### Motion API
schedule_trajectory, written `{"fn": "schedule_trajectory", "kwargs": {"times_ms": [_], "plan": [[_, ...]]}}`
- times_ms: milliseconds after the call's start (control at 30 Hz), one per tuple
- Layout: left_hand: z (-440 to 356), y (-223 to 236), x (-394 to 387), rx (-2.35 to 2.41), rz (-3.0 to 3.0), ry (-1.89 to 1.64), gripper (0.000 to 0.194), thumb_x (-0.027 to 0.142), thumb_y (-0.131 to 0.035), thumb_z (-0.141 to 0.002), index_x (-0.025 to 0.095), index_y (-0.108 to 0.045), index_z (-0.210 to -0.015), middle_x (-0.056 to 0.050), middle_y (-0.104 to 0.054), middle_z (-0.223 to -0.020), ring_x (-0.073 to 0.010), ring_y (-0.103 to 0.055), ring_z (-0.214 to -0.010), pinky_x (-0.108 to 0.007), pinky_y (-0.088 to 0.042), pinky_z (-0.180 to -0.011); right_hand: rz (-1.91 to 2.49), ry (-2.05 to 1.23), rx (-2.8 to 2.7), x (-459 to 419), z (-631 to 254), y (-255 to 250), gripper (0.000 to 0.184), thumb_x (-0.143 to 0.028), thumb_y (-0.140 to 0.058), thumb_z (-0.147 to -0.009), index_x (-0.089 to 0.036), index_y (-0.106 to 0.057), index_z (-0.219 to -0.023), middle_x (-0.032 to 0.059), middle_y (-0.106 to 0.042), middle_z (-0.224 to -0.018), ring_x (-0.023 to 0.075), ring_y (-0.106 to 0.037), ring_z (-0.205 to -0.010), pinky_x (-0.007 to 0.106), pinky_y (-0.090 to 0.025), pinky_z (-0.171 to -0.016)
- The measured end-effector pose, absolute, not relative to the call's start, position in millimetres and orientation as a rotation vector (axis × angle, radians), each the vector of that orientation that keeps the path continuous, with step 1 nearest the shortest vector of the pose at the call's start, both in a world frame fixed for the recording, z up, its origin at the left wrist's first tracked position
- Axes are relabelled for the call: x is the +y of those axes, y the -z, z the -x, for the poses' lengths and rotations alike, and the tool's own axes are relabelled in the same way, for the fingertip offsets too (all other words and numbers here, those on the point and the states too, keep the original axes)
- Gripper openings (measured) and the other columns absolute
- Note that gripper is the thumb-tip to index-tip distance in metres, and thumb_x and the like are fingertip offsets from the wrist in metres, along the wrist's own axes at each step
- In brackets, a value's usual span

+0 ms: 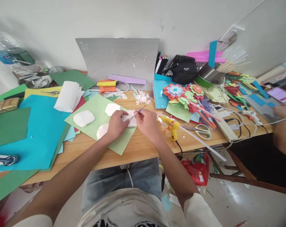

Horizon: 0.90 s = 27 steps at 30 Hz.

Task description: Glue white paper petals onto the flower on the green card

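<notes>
A light green paper sheet (120, 146) lies on the table in front of me. On it are a rounded white padded shape (84, 118), a white many-sided piece (112, 109) and another white piece (102, 130), partly under my left wrist. My left hand (118, 124) has its fingers curled down on a crumpled white tissue paper piece (132, 122), holding it against the sheet. Above that piece, my right hand (146, 121) pinches a thin, dark-tipped tool (141, 109) with a blue part; its exact kind is unclear.
White scraps (143, 97) lie behind my hands. To the right are a yellow glue gun (171, 125), scissors (202, 131), paper flowers (176, 91) and a power strip (224, 124). Blue paper (38, 132) covers the left side. Another person's hand (284, 111) shows at far right.
</notes>
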<state>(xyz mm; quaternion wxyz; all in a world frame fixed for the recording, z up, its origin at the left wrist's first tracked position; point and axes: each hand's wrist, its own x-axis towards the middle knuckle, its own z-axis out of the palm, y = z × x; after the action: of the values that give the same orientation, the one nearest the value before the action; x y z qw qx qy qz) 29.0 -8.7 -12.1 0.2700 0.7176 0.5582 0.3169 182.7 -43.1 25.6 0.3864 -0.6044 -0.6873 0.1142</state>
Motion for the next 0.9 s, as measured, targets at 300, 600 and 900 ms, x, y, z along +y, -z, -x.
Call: {"fn": "schedule_trajectory", "kwargs": {"times_ms": [300,600,900], "plan": [[-30.6,14.6,-6.5,1.500,-1.926,-0.873,0.018,0.028,-0.065,-0.072,0.020,-0.064,-0.088,-0.005,-0.059,-0.091,-0.0217,-0.058,-0.086,-0.036,-0.047,-0.083,1.577,-0.327,-1.664,-49.4,-178.0,-22.0,0.024,-0.030,-0.049,-0.091,-0.018,-0.064,-0.075,0.0051,-0.069,-0.068,0.0162,-0.065,-0.062,0.024,-0.044,-0.059],[-33.3,11.6,-5.1,1.525,-1.901,-0.858,0.016,0.022,-0.062,-0.072,0.019,-0.065,-0.087,-0.005,-0.058,-0.092,-0.0221,-0.058,-0.089,-0.036,-0.047,-0.085,1.545,-0.315,-1.609,-53.8,-182.9,-12.2,0.022,-0.030,-0.049,-0.090,-0.018,-0.068,-0.089,0.0065,-0.072,-0.076,0.0183,-0.068,-0.068,0.027,-0.050,-0.066],[-33.2,12.6,-4.5,1.517,-1.904,-0.863,0.015,0.023,-0.061,-0.071,0.019,-0.065,-0.086,-0.006,-0.058,-0.092,-0.0234,-0.058,-0.090,-0.038,-0.047,-0.085,1.538,-0.301,-1.626,-56.1,-181.0,-11.0,0.020,-0.027,-0.049,-0.090,-0.018,-0.067,-0.089,0.0073,-0.073,-0.078,0.0198,-0.069,-0.072,0.028,-0.050,-0.068]]}}
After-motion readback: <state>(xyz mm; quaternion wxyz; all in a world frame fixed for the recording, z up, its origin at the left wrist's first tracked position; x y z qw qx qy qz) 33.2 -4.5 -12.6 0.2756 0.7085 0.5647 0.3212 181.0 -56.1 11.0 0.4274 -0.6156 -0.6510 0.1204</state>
